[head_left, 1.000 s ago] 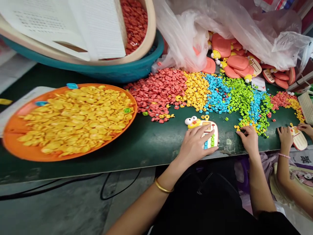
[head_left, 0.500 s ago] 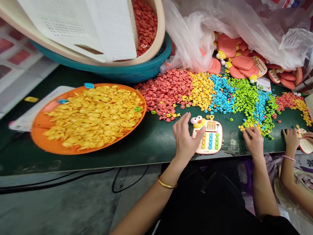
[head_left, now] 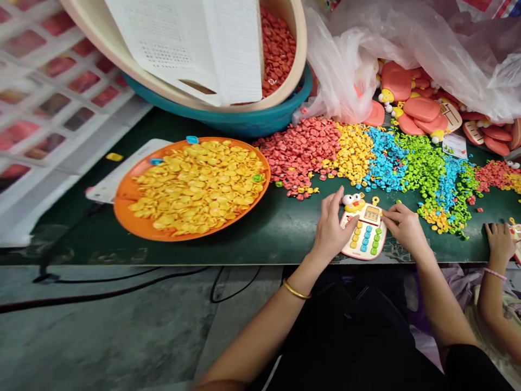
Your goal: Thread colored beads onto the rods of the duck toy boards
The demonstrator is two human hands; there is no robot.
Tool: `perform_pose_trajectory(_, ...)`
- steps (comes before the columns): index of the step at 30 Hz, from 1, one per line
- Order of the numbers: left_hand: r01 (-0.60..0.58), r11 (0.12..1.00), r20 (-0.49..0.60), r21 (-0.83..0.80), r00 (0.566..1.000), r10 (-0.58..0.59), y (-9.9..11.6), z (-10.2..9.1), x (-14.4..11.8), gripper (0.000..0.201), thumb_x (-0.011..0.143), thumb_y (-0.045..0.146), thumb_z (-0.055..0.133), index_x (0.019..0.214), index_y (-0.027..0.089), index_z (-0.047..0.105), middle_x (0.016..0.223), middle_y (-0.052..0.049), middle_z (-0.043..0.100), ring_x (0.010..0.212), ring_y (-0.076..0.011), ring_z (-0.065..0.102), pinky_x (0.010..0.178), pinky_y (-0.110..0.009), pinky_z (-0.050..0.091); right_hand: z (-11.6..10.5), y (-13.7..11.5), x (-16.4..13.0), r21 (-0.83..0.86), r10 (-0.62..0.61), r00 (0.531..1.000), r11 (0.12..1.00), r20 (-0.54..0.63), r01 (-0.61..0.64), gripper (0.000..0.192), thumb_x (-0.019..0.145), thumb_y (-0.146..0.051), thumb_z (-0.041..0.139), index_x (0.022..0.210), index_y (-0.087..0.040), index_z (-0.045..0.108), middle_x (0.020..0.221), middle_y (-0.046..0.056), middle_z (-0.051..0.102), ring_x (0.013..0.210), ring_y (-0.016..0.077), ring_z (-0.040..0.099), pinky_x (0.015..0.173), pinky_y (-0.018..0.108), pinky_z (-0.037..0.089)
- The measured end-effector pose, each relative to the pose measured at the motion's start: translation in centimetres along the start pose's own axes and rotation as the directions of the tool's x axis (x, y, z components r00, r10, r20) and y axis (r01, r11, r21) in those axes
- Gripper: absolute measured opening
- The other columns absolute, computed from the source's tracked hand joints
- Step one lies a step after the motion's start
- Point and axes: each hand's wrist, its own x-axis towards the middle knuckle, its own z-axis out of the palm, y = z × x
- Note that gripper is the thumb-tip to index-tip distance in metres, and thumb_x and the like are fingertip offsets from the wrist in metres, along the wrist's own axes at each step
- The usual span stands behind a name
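Beside one orange tray [head_left: 126,198] of yellow caps on the bench [head_left: 252,233] lie one toy calculator [head_left: 364,234], two stacked basins [head_left: 260,117], one plastic bag [head_left: 407,49], five colour heaps of buttons, and three hands, one a co-worker's [head_left: 499,244].

A glossy plastic toy calculator [head_left: 364,233] lies on a matt, scuffed green tabletop [head_left: 252,233], near an orange tray [head_left: 130,209] of shiny yellow plastic pieces [head_left: 199,184], crinkled translucent plastic bags [head_left: 407,49] and a smooth metal bangle [head_left: 296,290].
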Motion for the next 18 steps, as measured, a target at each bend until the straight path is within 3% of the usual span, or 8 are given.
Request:
perform_pose_trajectory(3, 0.032, 0.99, 0.023, 0.137, 0.999, -0.035, 0.2, 0.1, 0.1, 0.072, 0.09, 0.034, 0.056, 0.154, 0.022, 0.026, 0.147, -0.018, 0.042, 0.136, -0.032, 0.043, 0.108, -0.05, 0.04, 0.0, -0.3, 0.0, 0.01, 0.029, 0.999, 1.0, -0.015, -0.029, 0.024, 0.093, -0.029, 0.056, 0.1, -0.022, 0.078, 0.091, 0.006, 0.065, 0.079, 0.0174, 0.063, 0.071, 0.029, 0.051)
perform_pose_trajectory(6, 0.039, 0.972, 0.107, 0.231, 0.992, -0.065, 0.4, 0.1, 0.3, 0.068, 0.091, 0.033, 0.052, 0.154, 0.019, 0.029, 0.141, -0.017, 0.052, 0.133, -0.0337, 0.043, 0.108, -0.053, 0.035, -0.2, -0.7, 0.2, -0.028, 0.02, 1.0, 0.999, -0.005, -0.02, 0.024, 0.093, -0.028, 0.056, 0.097, -0.022, 0.079, 0.09, 0.006, 0.065, 0.081, 0.018, 0.064, 0.074, 0.029, 0.051)
perform_pose_trajectory(11, 0.021, 0.975, 0.117, 0.22, 0.992, -0.048, 0.3, 0.0, 0.4, 0.06, 0.092, 0.035, 0.049, 0.148, 0.017, 0.04, 0.138, -0.015, 0.056, 0.129, -0.0311, 0.046, 0.106, -0.048, 0.034, -0.4, -0.7, 0.2, -0.107, 0.001, 0.999, 0.994, 0.048, 0.004, 0.022, 0.094, -0.03, 0.057, 0.102, -0.023, 0.077, 0.097, 0.006, 0.066, 0.08, 0.0177, 0.064, 0.071, 0.029, 0.05)
perform_pose_trajectory(18, 0.002, 0.98, 0.072, 0.199, 0.997, -0.017, 0.1, 0.1, 0.3, 0.055, 0.09, 0.031, 0.052, 0.144, 0.02, 0.046, 0.137, -0.011, 0.058, 0.127, -0.0295, 0.047, 0.107, -0.045, 0.034, 0.9, 0.6, 0.5, -0.075, -0.148, 0.989, 0.987, -0.028, 0.145, 0.024, 0.098, -0.028, 0.052, 0.096, -0.022, 0.075, 0.092, 0.008, 0.064, 0.089, 0.0207, 0.06, 0.078, 0.032, 0.05)
